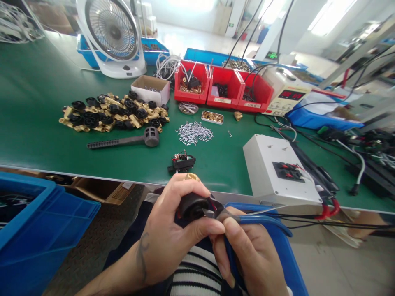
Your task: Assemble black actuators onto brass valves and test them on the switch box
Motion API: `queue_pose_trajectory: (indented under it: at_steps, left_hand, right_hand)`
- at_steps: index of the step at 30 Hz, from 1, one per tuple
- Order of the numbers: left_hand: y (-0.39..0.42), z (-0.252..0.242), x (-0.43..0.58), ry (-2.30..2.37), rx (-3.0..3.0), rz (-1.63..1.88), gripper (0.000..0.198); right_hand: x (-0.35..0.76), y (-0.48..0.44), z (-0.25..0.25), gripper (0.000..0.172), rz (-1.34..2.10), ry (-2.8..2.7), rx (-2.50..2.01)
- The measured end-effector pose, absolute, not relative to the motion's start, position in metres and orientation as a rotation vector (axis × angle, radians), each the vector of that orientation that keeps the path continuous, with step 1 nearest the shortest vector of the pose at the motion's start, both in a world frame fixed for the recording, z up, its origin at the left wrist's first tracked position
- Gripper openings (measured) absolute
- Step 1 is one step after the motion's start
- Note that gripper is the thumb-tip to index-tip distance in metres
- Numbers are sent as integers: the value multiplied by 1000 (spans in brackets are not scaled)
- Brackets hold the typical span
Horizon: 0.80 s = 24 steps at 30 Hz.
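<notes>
My left hand point(163, 234) is closed around a dark, rounded black part point(194, 206); a bit of brass shows above the index finger. In my right hand point(256, 255) is a pair of pliers point(262, 220) with blue handles, gripped near the joint. The plier jaws meet the black part beside my left thumb, where something small and red shows; what lies between the jaws is hidden. Just beyond my hands, at the table edge, sits a small black assembly point(182, 162) with red wires. A heap of wire clips point(194, 132) lies behind it.
Brass fittings with black caps point(114, 111) are piled at left, near a dark grey ribbed tool point(123, 142). Red bins point(226, 100), a fan point(121, 68) and a power supply point(284, 92) stand behind. A grey switch box point(262, 168) is at right; blue crates point(46, 230) flank me.
</notes>
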<state>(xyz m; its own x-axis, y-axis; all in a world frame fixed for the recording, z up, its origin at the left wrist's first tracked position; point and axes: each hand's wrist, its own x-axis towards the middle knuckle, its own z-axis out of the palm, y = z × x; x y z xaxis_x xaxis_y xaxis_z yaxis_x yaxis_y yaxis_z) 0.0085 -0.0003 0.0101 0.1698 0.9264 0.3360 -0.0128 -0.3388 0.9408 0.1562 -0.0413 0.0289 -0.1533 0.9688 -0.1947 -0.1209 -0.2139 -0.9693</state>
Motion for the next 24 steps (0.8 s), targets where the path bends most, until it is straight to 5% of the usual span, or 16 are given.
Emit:
queue_pose_trajectory:
  at_steps: [24]
  left_hand:
    - [8,11,-1,1123,1448,980,30]
  right_hand:
    - [154,-25,19,50,1575,-1179,-1225]
